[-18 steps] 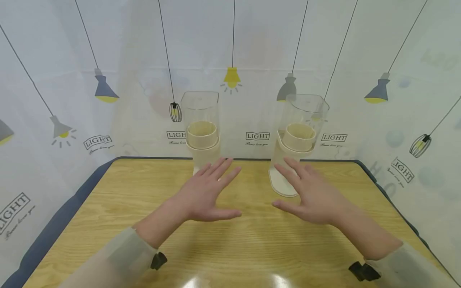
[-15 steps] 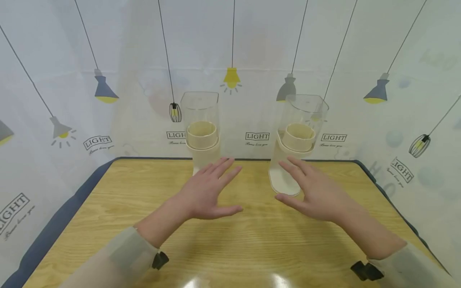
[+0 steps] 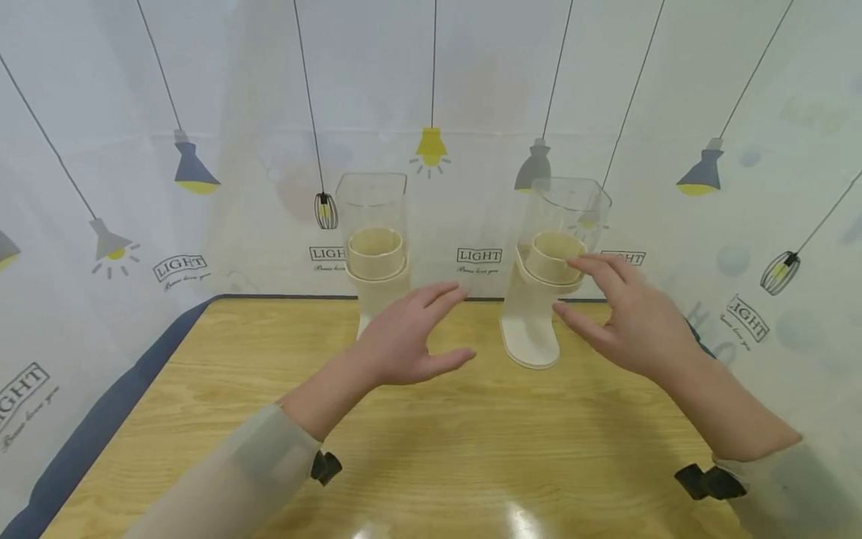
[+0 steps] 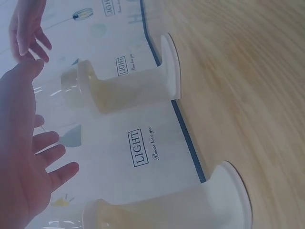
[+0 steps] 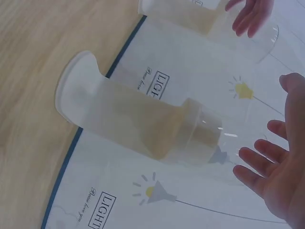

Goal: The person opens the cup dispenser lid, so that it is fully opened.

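Two cream stands with clear cups on top stand upright at the back of the table in the head view: the left stand (image 3: 381, 295) and the right stand (image 3: 529, 329). The left hand (image 3: 402, 337), fingers extended and holding nothing, is in front of the left stand and hides part of its lower body. The right hand (image 3: 640, 322) is spread beside the right stand; its fingertips overlap the ring area in view, and contact cannot be told. The right wrist view shows the right hand (image 5: 281, 167) empty near the clear cup of the right stand (image 5: 138, 119).
A wooden table (image 3: 431, 449) with a dark blue edge reaches to a white curtain (image 3: 471, 75) printed with lamps and LIGHT labels. The curtain also encloses the left and right sides. A black device (image 3: 710, 482) sits at the right cuff, another (image 3: 326, 468) at the left.
The right hand has moved up and to the right, away from the right stand's base to the height of its ring. The left hand has shifted slightly up and right. Both stands are unmoved.
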{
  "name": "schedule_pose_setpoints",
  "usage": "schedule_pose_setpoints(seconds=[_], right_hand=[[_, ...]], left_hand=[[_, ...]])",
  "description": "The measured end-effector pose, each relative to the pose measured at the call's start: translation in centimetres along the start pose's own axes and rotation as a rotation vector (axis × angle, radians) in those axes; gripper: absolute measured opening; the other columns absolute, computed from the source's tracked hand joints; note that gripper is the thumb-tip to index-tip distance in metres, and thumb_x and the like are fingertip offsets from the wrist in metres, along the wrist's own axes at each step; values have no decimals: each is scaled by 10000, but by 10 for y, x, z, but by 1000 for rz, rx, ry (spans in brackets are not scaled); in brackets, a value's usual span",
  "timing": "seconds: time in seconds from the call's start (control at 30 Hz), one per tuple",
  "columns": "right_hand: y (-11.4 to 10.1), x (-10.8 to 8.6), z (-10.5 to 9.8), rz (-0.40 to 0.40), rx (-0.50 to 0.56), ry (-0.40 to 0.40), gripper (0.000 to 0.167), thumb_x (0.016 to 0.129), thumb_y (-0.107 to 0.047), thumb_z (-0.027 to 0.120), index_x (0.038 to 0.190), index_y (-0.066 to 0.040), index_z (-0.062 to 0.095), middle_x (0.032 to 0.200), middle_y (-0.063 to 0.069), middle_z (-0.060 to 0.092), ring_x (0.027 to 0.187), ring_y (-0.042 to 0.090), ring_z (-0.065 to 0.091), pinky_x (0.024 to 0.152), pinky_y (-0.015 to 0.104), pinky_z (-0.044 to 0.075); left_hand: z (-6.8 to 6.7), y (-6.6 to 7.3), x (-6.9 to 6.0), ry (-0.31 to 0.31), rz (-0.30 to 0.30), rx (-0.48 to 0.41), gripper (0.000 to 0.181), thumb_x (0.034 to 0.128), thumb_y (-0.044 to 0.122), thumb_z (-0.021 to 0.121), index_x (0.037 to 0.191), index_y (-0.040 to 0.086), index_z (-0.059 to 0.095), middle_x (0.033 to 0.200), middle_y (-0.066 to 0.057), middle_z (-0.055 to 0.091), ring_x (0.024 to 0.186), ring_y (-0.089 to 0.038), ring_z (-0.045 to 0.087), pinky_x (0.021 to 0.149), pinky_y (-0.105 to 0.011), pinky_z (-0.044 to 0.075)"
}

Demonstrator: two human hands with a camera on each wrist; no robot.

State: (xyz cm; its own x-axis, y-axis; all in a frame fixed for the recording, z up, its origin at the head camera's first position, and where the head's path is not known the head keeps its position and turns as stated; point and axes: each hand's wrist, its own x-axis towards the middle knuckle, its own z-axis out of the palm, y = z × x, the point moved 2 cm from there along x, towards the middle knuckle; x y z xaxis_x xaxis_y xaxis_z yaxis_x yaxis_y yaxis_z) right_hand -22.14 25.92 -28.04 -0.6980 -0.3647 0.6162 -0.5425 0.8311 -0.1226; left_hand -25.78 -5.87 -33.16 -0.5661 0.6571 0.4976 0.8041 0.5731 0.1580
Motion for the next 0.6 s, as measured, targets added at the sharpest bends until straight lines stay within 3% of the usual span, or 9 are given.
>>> schedule_pose_setpoints(seconds=[0.03,0.2,0.3,0.6], right_hand=[[2,2,-3,1,5,20,643,939,-267,848,1502,-62,617,1471,227,616,866,396,749,607,546,594],[7,17,-14,57,60,84,611,943,-225,831,1493,-63,620,1536,270,545,1153,476,699,792,653,595],[11,27,-19,100,79,87,616,954,-253,821,1500,-61,612,1566,279,508,1337,521,595,911,718,554],[28,52,-24,266,93,51,692,993,-389,781,1561,-73,545,1671,292,360,1464,563,464,1074,777,459]], left_hand=[[0,1,4,-5,-8,-14,850,986,527,763,1644,67,485,1636,-148,555,1492,-346,568,1224,-508,500],[0,2,23,-50,-55,-74,848,1001,523,747,1677,109,446,1674,-126,510,1531,-330,524,1243,-506,480],[0,1,36,-74,-81,-108,844,1015,523,738,1696,145,415,1692,-107,482,1560,-313,489,1268,-500,453],[6,-5,63,-96,-133,-169,832,1025,524,730,1707,186,394,1667,-89,486,1524,-283,517,1224,-489,496]])
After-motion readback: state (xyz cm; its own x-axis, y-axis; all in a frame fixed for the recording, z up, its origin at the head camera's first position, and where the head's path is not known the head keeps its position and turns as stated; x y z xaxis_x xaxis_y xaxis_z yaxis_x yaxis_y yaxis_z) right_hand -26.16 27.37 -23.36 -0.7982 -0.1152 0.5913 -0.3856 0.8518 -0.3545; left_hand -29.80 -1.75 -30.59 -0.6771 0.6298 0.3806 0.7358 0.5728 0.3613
